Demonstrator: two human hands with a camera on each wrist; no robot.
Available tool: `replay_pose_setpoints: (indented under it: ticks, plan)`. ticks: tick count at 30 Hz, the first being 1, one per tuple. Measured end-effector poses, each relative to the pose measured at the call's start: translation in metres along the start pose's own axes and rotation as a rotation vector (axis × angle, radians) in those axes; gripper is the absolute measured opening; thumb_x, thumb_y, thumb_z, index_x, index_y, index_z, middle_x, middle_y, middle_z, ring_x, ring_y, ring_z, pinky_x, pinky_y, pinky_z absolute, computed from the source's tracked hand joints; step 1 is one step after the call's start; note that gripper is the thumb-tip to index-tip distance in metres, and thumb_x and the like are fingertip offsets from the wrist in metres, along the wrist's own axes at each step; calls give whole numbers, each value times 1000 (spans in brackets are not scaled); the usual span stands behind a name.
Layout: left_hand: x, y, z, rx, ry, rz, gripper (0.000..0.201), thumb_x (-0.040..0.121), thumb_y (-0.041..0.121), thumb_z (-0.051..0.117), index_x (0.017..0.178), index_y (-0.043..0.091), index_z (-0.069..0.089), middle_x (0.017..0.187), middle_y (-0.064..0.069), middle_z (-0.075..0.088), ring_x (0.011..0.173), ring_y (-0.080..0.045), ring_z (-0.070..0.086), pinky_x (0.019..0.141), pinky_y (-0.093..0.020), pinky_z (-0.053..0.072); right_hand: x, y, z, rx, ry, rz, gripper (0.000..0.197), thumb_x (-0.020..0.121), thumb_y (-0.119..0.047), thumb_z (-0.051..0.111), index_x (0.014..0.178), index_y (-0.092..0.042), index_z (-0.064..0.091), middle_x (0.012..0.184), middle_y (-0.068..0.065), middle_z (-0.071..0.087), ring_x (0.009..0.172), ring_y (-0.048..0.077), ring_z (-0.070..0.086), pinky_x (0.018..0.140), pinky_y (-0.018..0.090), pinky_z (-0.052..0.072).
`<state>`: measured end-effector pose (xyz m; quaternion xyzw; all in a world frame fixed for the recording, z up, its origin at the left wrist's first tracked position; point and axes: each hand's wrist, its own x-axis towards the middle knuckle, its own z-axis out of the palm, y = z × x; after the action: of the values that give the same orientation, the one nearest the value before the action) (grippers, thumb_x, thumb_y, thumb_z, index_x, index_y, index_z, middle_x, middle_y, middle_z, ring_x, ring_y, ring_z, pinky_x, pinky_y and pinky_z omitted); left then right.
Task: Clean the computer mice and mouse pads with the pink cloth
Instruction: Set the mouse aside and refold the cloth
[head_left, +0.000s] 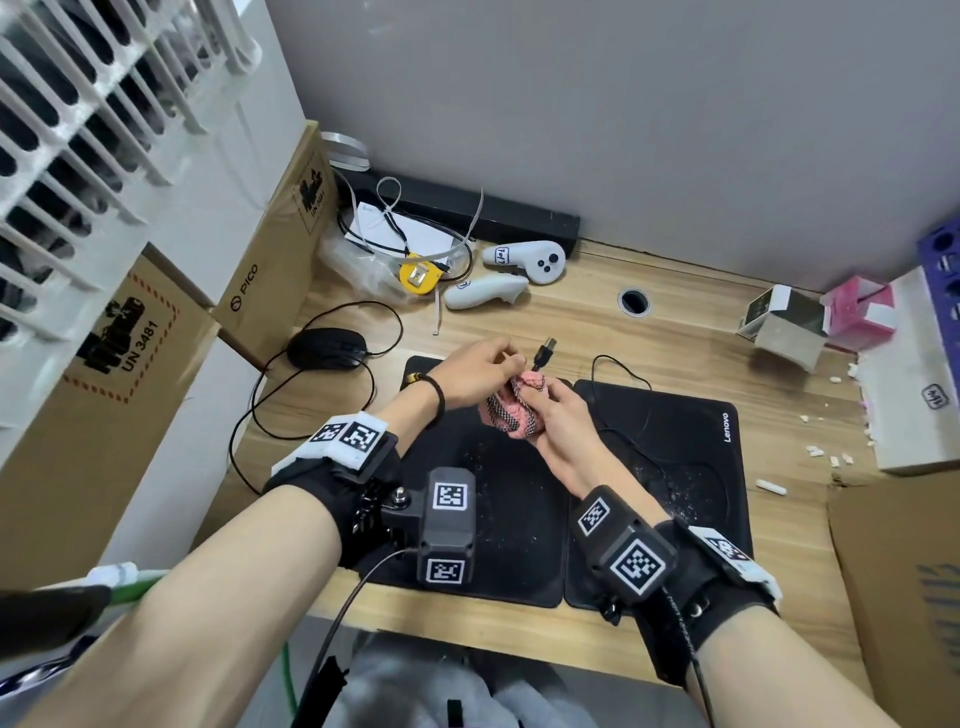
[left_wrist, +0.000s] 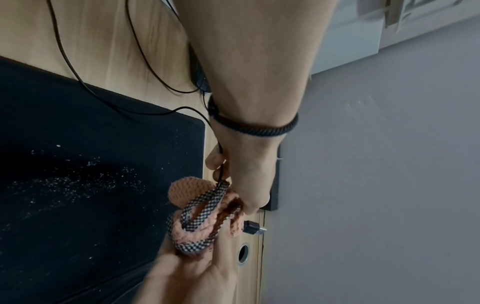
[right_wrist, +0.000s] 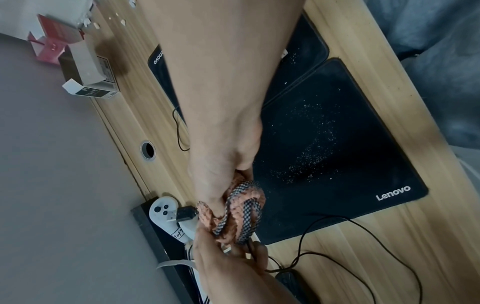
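Observation:
My right hand (head_left: 535, 402) grips the bunched pink cloth (head_left: 514, 418) with its checkered edge, wrapped round a black mouse cable just below its USB plug (head_left: 545, 353). My left hand (head_left: 506, 364) pinches the same cable beside the cloth. In the left wrist view the cable (left_wrist: 221, 164) runs through the left fingers into the cloth (left_wrist: 202, 216). Both hands hover over two black mouse pads, the left pad (head_left: 498, 509) and the right pad (head_left: 691, 447), both dusted with white specks. The black mouse (head_left: 327, 349) lies on the desk at the left.
Two white controllers (head_left: 524, 260) and a yellow tape measure (head_left: 418, 278) lie at the back. Cardboard boxes (head_left: 130, 389) stand left; small boxes (head_left: 789, 322) and a white carton (head_left: 914, 405) sit right. A cable hole (head_left: 634, 301) opens behind the pads.

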<state>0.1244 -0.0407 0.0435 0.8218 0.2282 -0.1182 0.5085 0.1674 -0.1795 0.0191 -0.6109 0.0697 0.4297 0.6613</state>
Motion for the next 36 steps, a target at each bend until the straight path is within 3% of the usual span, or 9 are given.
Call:
replay_pose_setpoints:
  ticks: [6,11,14,20,25,28,30,33,36]
  plan:
    - [-7,-5,-5,-155,16,-14,13,88,38,65,88,29,74,92,13,71,77,0,61,73,-15,44,-2,0,-6,-39,-94,3,27,95,2,51,120,1,62,103,13,71,90,23,68,71,34,53]
    - [-5,-7,-8,-141,67,-44,11,81,33,75,78,23,77,88,2,75,77,-5,61,74,-23,49,-5,0,-11,-113,-153,47,27,97,3,47,116,-1,66,100,8,74,88,16,71,70,26,56]
    - [-3,-10,-11,-172,184,-85,19,87,35,68,85,18,76,92,3,73,86,-6,61,78,-23,45,0,0,-14,-37,-28,71,30,100,-2,42,122,0,63,110,15,71,99,25,68,76,36,55]
    - [-15,-1,-16,-90,-55,-34,26,101,24,47,92,3,61,60,7,47,46,-2,43,37,-8,28,4,-11,-15,303,52,84,35,105,-12,30,128,3,51,113,19,66,91,26,68,94,40,47]
    - [-23,3,-6,-109,-107,28,31,96,5,47,69,20,50,49,11,48,42,1,40,43,-12,29,2,-18,4,188,-72,34,31,103,-11,41,127,1,56,122,19,64,99,24,64,84,36,53]
    - [-26,3,-7,-51,-40,111,35,89,-2,55,66,25,53,73,3,65,48,11,45,52,-4,32,2,-18,7,83,-91,12,23,96,-4,54,118,0,61,113,16,67,99,24,64,94,43,49]
    - [-27,2,-8,-4,-47,126,43,88,-1,56,61,31,50,75,-1,65,52,10,44,54,-4,32,1,-18,8,-9,-63,0,25,92,-1,60,117,1,61,107,15,68,92,23,66,85,40,52]
    - [-25,2,-6,92,-61,78,37,89,6,55,65,33,47,68,17,53,63,1,47,58,-13,36,4,-14,17,-145,74,-84,27,90,-2,64,117,-3,62,111,16,69,94,27,68,80,41,55]
    - [-23,3,-5,191,-35,-1,27,87,10,49,64,23,45,66,6,54,68,-19,48,56,-26,38,7,-5,27,-199,181,-140,11,88,-18,68,98,-21,68,107,10,73,103,29,69,94,52,53]
